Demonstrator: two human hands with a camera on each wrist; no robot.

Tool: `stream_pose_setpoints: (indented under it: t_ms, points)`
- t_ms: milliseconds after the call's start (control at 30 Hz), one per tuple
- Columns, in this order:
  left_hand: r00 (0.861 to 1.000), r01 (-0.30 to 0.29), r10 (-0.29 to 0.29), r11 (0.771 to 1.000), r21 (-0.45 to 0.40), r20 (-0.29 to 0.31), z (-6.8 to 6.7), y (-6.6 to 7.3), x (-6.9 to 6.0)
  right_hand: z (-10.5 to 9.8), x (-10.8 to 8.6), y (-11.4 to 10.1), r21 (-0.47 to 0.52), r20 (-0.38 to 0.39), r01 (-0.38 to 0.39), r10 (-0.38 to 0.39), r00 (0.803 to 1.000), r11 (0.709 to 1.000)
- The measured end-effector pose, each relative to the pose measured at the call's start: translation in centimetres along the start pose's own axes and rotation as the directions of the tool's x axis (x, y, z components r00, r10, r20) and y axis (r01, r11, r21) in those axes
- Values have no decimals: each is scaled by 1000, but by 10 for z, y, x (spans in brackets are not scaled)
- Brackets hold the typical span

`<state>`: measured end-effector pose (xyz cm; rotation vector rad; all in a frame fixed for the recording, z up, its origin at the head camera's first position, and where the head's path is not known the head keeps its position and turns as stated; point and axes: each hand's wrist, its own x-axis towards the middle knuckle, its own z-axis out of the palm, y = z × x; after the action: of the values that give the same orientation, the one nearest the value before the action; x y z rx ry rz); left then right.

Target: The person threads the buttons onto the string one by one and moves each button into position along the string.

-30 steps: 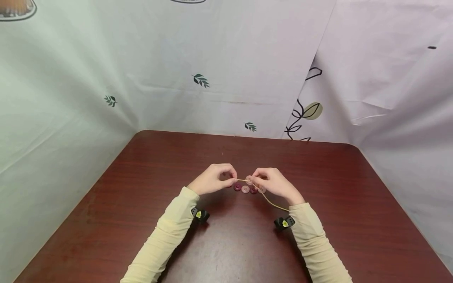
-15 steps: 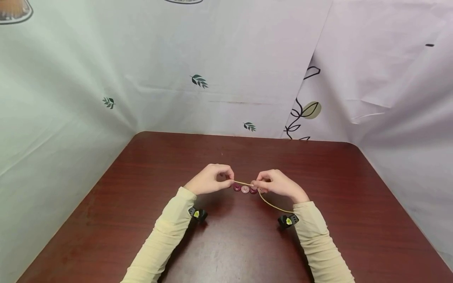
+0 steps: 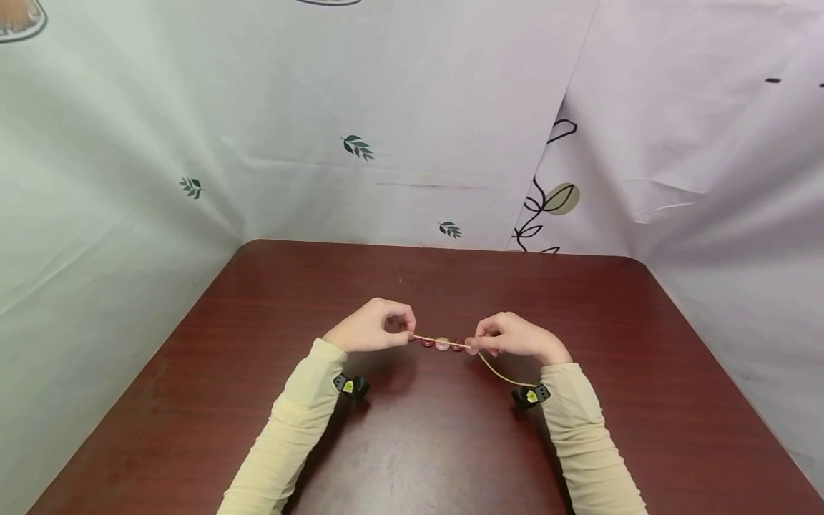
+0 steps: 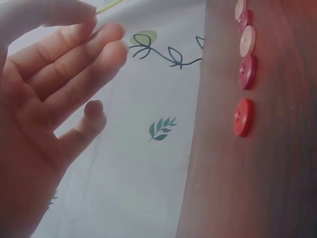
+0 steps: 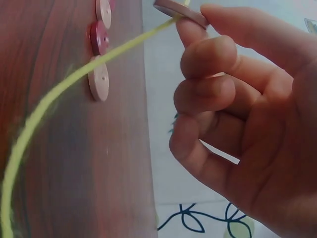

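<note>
My left hand [image 3: 373,327] pinches one end of a yellow cord [image 3: 425,338] between thumb and finger; in the left wrist view that hand [image 4: 64,79] shows the cord [image 4: 109,6] at its fingertips. My right hand [image 3: 520,336] pinches a pale pink button [image 3: 472,346], which the cord passes through. Seen from the right wrist, the button [image 5: 181,11] sits between thumb and finger of the hand [image 5: 247,99], and the cord [image 5: 44,101] trails away in a curve. Below the stretched cord, a row of buttons lies on the table, including a red one [image 4: 243,117] and a pale one [image 5: 99,79].
The dark red wooden table [image 3: 412,443] extends around both hands. Behind it and at both sides hangs a pale cloth [image 3: 412,107] with leaf prints. A black strap device [image 3: 351,387] is at the left wrist, another [image 3: 531,395] at the right.
The hands have moved apart, with the right hand carrying the pale button along the cord, away from the left hand. More cord now stretches between them.
</note>
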<state>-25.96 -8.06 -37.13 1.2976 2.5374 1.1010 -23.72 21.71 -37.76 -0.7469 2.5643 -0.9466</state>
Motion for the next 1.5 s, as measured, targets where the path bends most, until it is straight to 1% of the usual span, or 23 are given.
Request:
stream_pose_setpoints:
  t_ms: [133,300,500,633,767,900,1000,1167,1267,1367,1500]
  points:
    - [999,13,-12,1000,-19,31,-3,-1,-2,-1,-3,6,19,25,-3,2,1000,1000]
    - [998,27,-26,1000,-14,55,-6,-4,-4,-3,-6,12,56,58,-30,27,998,998]
    - [994,65,-63,998,-11,91,-14,-5,-9,-6,-10,18,46,105,-49,44,993,998]
    - [991,83,-82,996,-10,104,-19,-6,-12,-7,-12,23,50,135,-38,31,990,998]
    - [990,90,-88,996,-15,110,-20,-6,-14,-7,-12,27,64,143,-29,20,989,998]
    - [990,86,-83,996,-15,117,-19,-6,-13,-5,-9,28,75,145,-20,9,989,997]
    - [990,76,-74,997,-8,120,-19,-7,-12,-2,-5,26,58,128,-3,-4,992,998]
    - [990,65,-64,998,-7,123,-18,-8,-12,9,6,12,25,86,45,-47,995,999]
    - [991,58,-57,998,-8,119,-18,-7,-11,17,13,4,16,94,74,-75,993,997]
    - [994,35,-33,999,-13,103,-18,-6,-11,23,17,-2,9,117,96,-97,988,995]
    - [998,-28,30,999,-26,60,-19,-3,-9,28,19,-8,9,146,107,-107,983,994]
